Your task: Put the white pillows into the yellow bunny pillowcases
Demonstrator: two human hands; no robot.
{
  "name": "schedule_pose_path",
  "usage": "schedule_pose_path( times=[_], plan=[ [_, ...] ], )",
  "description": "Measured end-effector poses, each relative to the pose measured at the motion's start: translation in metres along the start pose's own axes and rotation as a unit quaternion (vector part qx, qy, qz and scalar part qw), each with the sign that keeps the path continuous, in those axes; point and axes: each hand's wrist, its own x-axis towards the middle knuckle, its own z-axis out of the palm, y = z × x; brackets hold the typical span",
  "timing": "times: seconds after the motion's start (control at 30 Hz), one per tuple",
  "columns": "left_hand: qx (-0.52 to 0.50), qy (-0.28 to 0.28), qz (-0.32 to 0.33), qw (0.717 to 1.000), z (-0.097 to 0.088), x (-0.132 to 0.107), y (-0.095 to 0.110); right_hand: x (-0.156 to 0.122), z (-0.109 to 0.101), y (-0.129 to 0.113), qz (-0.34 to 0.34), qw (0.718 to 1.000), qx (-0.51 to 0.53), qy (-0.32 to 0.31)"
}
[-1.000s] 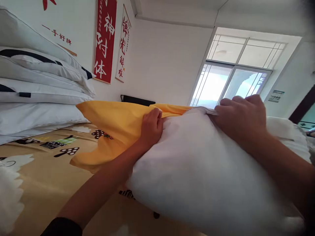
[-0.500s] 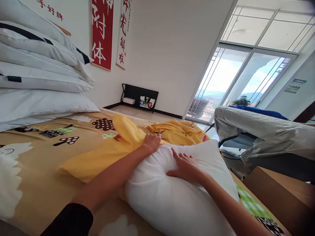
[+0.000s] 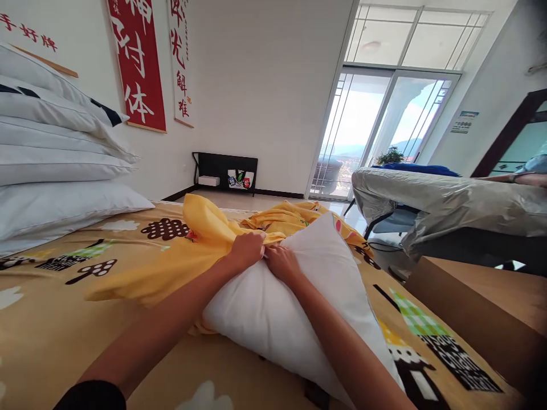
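A plump white pillow (image 3: pixel 273 330) lies on the patterned tan sheet (image 3: pixel 141 341), its far end meeting a yellow pillowcase (image 3: pixel 171 267). My left hand (image 3: pixel 247 250) is closed on the pillowcase where it bunches at the pillow's far edge. Right beside it, my right hand (image 3: pixel 280 263) pinches the pillow's far edge, with the fingertips partly hidden. The right forearm lies across the pillow's top. How far the pillow reaches into the case cannot be seen. More yellow printed cloth (image 3: pixel 286 219) is heaped just beyond both hands.
Stacked white pillows (image 3: pixel 60 154) rise at the left. A cardboard box (image 3: pixel 478 307) stands at the right edge of the bed. Behind it is a plastic-covered table (image 3: pixel 453 199), with a person's arm (image 3: pixel 525 178) at its far right. A low black stand (image 3: pixel 226 171) sits by the wall.
My right hand has moved left from flat on the pillow's top to its far edge, beside my left hand, and closed there. The pillow's far right corner now rises higher. The view has shifted right.
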Motion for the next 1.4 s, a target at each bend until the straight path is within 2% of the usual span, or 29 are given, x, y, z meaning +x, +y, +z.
schedule_pose_path(
  times=[0.07, 0.13, 0.2, 0.27, 0.33, 0.37, 0.43, 0.47, 0.53, 0.6, 0.67, 0.73, 0.8, 0.87, 0.97, 1.13, 1.27, 1.33, 1.4],
  plan=[
    [0.020, -0.009, -0.014, 1.000, 0.014, -0.024, -0.025, -0.004, 0.007, 0.018, 0.016, 1.000, -0.012, 0.012],
    [0.040, 0.001, -0.033, 0.999, 0.023, -0.050, -0.053, -0.010, 0.005, 0.026, 0.020, 0.999, -0.020, 0.038],
    [0.062, 0.020, -0.053, 0.996, 0.025, -0.075, -0.076, -0.020, -0.007, 0.020, 0.022, 0.997, -0.027, 0.068],
    [0.092, 0.032, -0.076, 0.992, 0.023, -0.099, -0.091, -0.042, -0.020, -0.001, 0.004, 0.989, -0.031, 0.142],
    [0.122, 0.026, -0.096, 0.987, 0.021, -0.117, -0.097, -0.077, -0.024, -0.029, -0.065, 0.966, -0.027, 0.250],
    [0.131, 0.018, -0.103, 0.986, 0.019, -0.123, -0.098, -0.098, -0.022, -0.043, -0.121, 0.947, -0.024, 0.298],
    [0.127, 0.004, -0.110, 0.986, 0.016, -0.128, -0.096, -0.136, -0.009, -0.065, -0.204, 0.919, -0.055, 0.333],
    [0.115, 0.005, -0.111, 0.987, 0.013, -0.127, -0.095, -0.151, 0.001, -0.071, -0.221, 0.912, -0.089, 0.334],
    [0.085, 0.027, -0.105, 0.990, 0.007, -0.119, -0.090, -0.165, 0.020, -0.073, -0.203, 0.913, -0.153, 0.319],
    [0.069, 0.058, -0.076, 0.993, 0.001, -0.108, -0.084, -0.159, 0.035, -0.062, -0.175, 0.919, -0.184, 0.301],
    [0.078, 0.073, -0.007, 0.994, -0.002, -0.098, -0.080, -0.139, 0.038, -0.046, -0.178, 0.920, -0.186, 0.294],
    [0.104, 0.068, 0.092, 0.988, -0.001, -0.093, -0.080, -0.113, 0.030, -0.032, -0.195, 0.928, -0.180, 0.261],
    [0.110, 0.035, 0.195, 0.974, 0.000, -0.090, -0.088, -0.089, 0.015, -0.023, -0.194, 0.948, -0.165, 0.190],
    [0.082, -0.012, 0.261, 0.962, -0.002, -0.089, -0.102, -0.068, -0.003, -0.021, -0.202, 0.964, -0.143, 0.102],
    [0.026, -0.047, 0.290, 0.955, -0.007, -0.089, -0.120, -0.045, -0.024, -0.026, -0.231, 0.965, -0.120, 0.014],
    [-0.017, -0.042, 0.302, 0.952, -0.009, -0.089, -0.124, -0.026, -0.039, -0.037, -0.239, 0.962, -0.132, -0.027],
    [0.025, -0.043, 0.329, 0.943, -0.014, -0.092, -0.113, -0.016, -0.032, -0.032, -0.215, 0.967, -0.134, -0.040],
    [0.049, -0.048, 0.354, 0.933, -0.014, -0.095, -0.102, -0.012, -0.021, -0.031, -0.206, 0.967, -0.139, -0.050],
    [0.059, -0.082, 0.364, 0.926, -0.006, -0.100, -0.087, -0.011, -0.007, -0.033, -0.215, 0.964, -0.145, -0.052]
  ],
)
